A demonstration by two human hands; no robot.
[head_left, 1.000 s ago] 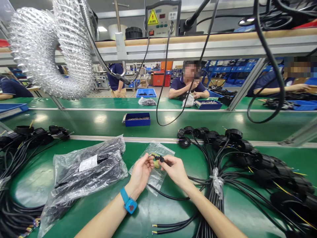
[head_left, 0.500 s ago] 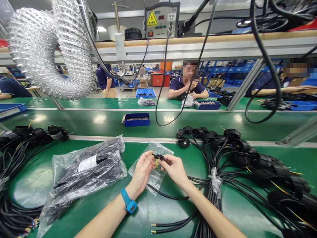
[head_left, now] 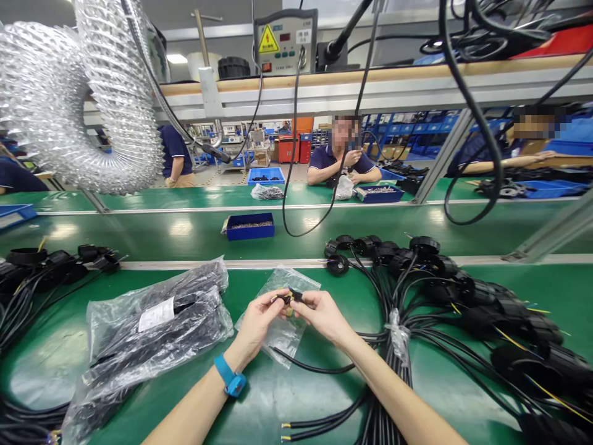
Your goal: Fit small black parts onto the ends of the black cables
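Between my two hands, over the bench, is a small black connector-like part (head_left: 295, 295) with short wires. My right hand (head_left: 323, 315) pinches it from the right. The fingertips of my left hand (head_left: 260, 321), closed, are on the wire side at its left; fingers hide much of the detail. A blue wrist strap (head_left: 225, 369) is round my left wrist. Beneath my hands lies a clear plastic bag (head_left: 290, 339), with yellow-green bits partly covered by the fingers. Just below, a black cable (head_left: 315, 370) crosses the bag toward the right.
A bundle of black cables (head_left: 391, 383) with round black housings (head_left: 482, 296) lies at right, tied with plastic (head_left: 398, 337). A large bag of black parts (head_left: 157, 340) lies left. Behind stands a blue box of small metal parts (head_left: 250, 230). A hanging cable (head_left: 296, 123) loops down. A co-worker (head_left: 343, 164) sits opposite.
My left fingers have closed in from a looser hold, and my hands are closer together at the small black part. The whole view has shifted slightly.
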